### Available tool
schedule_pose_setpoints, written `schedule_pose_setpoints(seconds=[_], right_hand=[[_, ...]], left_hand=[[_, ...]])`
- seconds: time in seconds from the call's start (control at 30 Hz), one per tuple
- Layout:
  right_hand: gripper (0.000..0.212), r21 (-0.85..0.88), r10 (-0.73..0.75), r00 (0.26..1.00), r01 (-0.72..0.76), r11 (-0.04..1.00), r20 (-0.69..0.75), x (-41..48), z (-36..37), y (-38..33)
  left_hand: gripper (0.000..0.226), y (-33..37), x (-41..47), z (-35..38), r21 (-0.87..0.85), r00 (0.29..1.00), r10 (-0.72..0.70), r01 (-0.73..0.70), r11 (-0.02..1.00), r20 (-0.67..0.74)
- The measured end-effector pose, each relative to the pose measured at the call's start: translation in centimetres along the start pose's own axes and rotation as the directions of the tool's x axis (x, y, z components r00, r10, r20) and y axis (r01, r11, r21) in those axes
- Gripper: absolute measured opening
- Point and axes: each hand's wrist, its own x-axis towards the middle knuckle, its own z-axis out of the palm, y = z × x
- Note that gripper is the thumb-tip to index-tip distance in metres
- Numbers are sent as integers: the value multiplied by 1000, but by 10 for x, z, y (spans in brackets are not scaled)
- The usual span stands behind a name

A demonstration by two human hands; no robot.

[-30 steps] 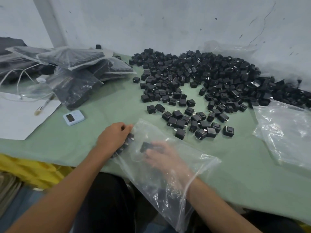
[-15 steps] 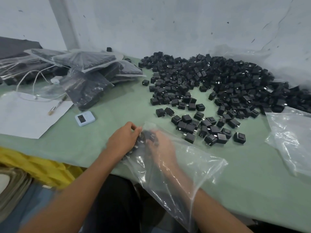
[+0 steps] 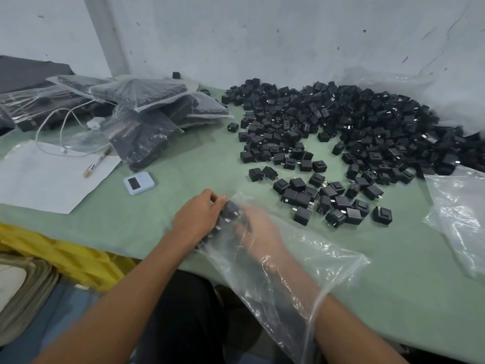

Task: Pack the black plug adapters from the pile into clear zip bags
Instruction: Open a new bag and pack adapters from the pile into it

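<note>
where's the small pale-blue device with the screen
Head view, left of centre on the green tablecloth: the small pale-blue device lies between the white paper and the left hand.

A scuffed white wall (image 3: 288, 43) backs the green-covered table (image 3: 168, 179).

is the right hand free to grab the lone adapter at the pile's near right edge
Probably not yet: the right hand is inside the clear zip bag, covered past the wrist, and would have to come out first. Nothing else blocks the adapter.
</note>
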Motion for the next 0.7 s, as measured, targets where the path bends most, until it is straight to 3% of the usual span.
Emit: schedule_pose_setpoints(seconds=[0.2,0.33,0.57,0.7], right_hand=[[40,-113,-38,991,53,992,129,16,-7,-6],[49,-114,-29,979,53,992,203,18,-11,-5],[46,-201,-14,990,43,979,143,18,-3,-7],[44,-283,65,994,-36,958,93,21,8,-7]], left_hand=[[43,1,-1,-1,34,999,23,-22,999,-37],[45,1,-3,-1,56,992,97,-93,994,-78],[40,4,-3,-5,153,985,160,-149,977,-59],[35,9,6,-5,144,999,42,-44,989,15]])
